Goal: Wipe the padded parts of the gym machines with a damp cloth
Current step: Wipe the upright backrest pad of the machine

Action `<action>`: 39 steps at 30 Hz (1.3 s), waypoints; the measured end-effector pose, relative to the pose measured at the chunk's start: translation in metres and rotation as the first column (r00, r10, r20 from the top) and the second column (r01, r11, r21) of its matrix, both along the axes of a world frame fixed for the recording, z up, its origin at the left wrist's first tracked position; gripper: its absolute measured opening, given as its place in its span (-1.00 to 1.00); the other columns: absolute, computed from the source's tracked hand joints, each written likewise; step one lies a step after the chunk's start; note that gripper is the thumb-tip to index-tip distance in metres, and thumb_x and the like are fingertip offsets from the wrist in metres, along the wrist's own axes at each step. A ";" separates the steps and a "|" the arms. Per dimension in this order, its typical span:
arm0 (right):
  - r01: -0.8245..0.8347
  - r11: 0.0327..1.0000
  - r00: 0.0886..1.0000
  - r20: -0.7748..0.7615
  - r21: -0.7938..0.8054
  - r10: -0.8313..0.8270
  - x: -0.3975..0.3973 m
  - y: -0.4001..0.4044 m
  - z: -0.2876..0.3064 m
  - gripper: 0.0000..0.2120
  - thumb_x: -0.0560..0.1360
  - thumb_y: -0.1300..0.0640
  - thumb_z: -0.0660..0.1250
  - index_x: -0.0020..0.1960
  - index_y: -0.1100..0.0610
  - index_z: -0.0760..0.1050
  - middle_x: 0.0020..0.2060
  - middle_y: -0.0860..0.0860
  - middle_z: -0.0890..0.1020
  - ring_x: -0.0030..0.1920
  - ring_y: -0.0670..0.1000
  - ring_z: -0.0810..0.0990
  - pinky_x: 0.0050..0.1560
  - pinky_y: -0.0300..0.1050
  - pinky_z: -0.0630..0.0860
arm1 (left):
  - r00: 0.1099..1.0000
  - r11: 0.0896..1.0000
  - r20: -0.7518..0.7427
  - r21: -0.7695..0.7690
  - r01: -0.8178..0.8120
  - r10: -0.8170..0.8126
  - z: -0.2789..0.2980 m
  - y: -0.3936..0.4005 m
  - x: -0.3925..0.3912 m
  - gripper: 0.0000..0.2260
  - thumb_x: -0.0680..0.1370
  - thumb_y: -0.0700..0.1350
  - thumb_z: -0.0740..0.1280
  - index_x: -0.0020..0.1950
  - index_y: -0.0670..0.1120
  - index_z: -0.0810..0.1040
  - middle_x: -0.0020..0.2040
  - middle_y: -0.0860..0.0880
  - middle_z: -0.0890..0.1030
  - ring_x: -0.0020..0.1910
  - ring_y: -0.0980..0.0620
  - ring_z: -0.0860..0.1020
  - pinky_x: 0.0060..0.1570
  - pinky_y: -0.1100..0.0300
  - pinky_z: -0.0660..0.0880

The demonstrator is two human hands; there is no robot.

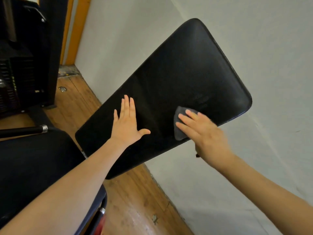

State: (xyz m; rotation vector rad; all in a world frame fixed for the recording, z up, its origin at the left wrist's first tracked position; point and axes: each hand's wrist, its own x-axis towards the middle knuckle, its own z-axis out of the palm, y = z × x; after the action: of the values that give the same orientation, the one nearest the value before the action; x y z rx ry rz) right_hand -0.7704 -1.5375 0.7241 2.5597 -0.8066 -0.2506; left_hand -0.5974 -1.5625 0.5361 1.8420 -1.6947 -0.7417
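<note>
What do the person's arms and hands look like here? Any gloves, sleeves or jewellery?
Both forearms are bare as far as the picture shows, with no sleeves in view. The left hand and the right hand wear no gloves. No rings, watch or bracelets are visible. The right hand looks slightly blurred.

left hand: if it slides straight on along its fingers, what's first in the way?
Nothing on the pad: the left hand lies flat on the black back pad, fingers pointing up its bare surface. It would likely run off the pad's upper-left edge toward the white wall; depth unclear.

Two bare forearms [88,168], no sleeves
</note>
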 end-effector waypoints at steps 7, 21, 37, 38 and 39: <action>0.162 0.935 0.985 0.111 -0.316 -0.133 0.015 -0.051 0.021 -0.56 0.44 0.33 0.07 0.27 0.25 0.46 0.29 0.19 0.49 0.33 0.22 0.40 0.34 0.16 0.22 | 1.000 1.000 0.003 0.015 -0.007 0.007 0.001 -0.001 -0.002 0.11 0.43 0.35 0.32 0.53 -0.22 -0.36 0.55 -0.19 -0.35 0.54 -0.10 -0.30 0.50 -0.13 -0.09; 0.095 0.976 0.955 0.294 -0.198 -0.033 0.014 -0.009 0.003 -0.59 0.40 0.40 0.10 0.19 0.29 0.52 0.20 0.22 0.55 0.27 0.24 0.46 0.30 0.11 0.33 | 1.000 1.000 -0.013 0.013 -0.014 0.014 0.003 -0.001 -0.002 0.12 0.43 0.31 0.37 0.53 -0.22 -0.35 0.55 -0.20 -0.33 0.54 -0.12 -0.28 0.51 -0.14 -0.07; 0.249 0.932 0.967 0.006 -0.262 -0.257 0.009 -0.013 -0.053 -0.38 0.18 0.37 0.50 0.24 0.25 0.51 0.26 0.20 0.51 0.30 0.23 0.44 0.25 0.15 0.36 | 1.000 1.000 -0.004 -0.003 -0.019 0.018 0.004 0.002 -0.002 0.12 0.42 0.30 0.39 0.54 -0.22 -0.32 0.56 -0.21 -0.30 0.55 -0.12 -0.26 0.51 -0.12 -0.05; 0.251 0.934 0.963 -0.036 -0.256 -0.269 0.006 -0.007 -0.059 -0.36 0.17 0.34 0.53 0.25 0.23 0.51 0.26 0.18 0.51 0.30 0.20 0.45 0.27 0.12 0.32 | 1.000 1.000 -0.001 -0.006 -0.023 0.023 0.004 0.002 -0.002 0.12 0.42 0.30 0.39 0.54 -0.22 -0.32 0.56 -0.21 -0.30 0.55 -0.12 -0.26 0.52 -0.11 -0.04; 0.257 0.931 0.959 -0.055 -0.260 -0.279 0.006 -0.004 -0.061 -0.36 0.18 0.30 0.54 0.25 0.21 0.51 0.27 0.17 0.51 0.31 0.18 0.45 0.28 0.08 0.27 | 1.000 1.000 0.001 -0.012 -0.028 0.028 0.004 0.002 -0.002 0.12 0.42 0.30 0.39 0.54 -0.22 -0.32 0.56 -0.21 -0.30 0.55 -0.13 -0.25 0.52 -0.11 -0.04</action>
State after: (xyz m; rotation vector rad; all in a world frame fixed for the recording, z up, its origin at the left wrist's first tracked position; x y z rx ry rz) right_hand -0.7647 -1.5419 0.6627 2.1843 -1.0809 -0.3249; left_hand -0.5997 -1.5609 0.5400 1.8549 -1.6667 -0.7182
